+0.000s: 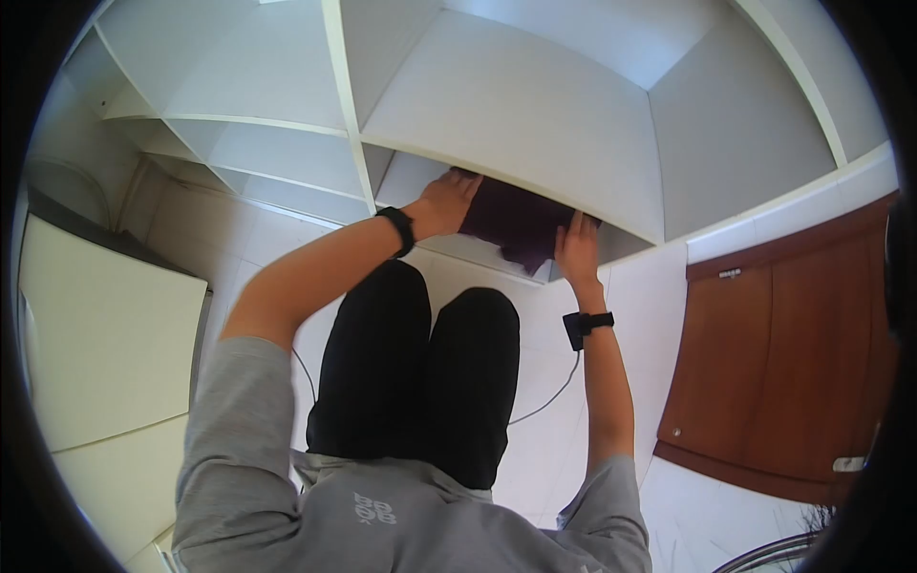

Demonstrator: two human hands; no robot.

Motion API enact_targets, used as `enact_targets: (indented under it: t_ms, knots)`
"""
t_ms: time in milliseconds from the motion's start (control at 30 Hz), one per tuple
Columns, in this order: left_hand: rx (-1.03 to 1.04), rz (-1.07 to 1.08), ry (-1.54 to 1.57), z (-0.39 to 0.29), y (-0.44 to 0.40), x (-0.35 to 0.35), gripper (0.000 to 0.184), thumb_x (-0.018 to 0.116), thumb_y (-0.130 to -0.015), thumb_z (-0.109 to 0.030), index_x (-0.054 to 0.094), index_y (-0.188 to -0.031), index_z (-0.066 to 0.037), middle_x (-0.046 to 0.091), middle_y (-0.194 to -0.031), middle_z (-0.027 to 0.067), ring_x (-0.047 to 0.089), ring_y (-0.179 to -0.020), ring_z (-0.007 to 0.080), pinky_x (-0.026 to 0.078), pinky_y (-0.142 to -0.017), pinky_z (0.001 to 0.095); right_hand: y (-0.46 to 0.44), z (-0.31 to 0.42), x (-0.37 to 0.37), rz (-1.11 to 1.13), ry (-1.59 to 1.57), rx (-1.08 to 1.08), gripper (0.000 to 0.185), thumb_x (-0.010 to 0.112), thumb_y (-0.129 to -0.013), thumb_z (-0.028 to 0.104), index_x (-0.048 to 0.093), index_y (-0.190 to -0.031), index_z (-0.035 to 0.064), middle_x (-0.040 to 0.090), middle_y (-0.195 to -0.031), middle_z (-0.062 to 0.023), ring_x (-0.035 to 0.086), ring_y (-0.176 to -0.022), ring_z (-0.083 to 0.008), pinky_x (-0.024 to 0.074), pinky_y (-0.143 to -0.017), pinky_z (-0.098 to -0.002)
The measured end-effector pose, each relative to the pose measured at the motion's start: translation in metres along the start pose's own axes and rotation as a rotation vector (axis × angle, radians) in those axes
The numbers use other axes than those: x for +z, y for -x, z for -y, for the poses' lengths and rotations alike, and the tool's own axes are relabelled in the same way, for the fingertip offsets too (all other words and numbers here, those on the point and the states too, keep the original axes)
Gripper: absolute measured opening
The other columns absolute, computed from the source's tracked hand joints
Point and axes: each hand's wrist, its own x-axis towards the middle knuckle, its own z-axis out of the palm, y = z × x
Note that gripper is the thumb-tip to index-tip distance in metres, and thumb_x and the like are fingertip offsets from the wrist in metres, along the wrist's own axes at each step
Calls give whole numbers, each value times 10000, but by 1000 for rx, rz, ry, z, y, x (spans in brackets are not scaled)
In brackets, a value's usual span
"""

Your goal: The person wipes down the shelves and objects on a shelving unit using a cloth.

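A dark purple cloth point(506, 222) lies in the low shelf compartment, its front edge uneven and hanging a little. At its left end my left hand point(447, 202) grips it, with the fingertips reaching in under the board above. My right hand point(577, 250) has hold of the right end, fingers pointing into the compartment and closed against the fabric. The back part of the cloth is hidden under the shelf board point(516, 183). Each wrist wears a black band.
White shelving point(351, 76) with several compartments rises in front of me. A pale cabinet point(110, 325) stands at the left, and a red-brown wooden cabinet point(726, 358) at the right. A thin cable point(559, 396) runs from my right wristband past my knees.
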Motion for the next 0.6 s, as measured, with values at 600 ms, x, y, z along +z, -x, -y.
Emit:
enact_targets:
  t_ms: [600]
  knots:
    - [-578,382,-28,42,3,28,854,385,-1011,-569,143,-1555,42,301,-1554,266,372,-1411,372,352,-1125,420,-44,73,71,497,-2,-165,884,375,-991,606,226,-1521,-86,442,-1452,-291,377,-1365,-469,230,-1197,-496]
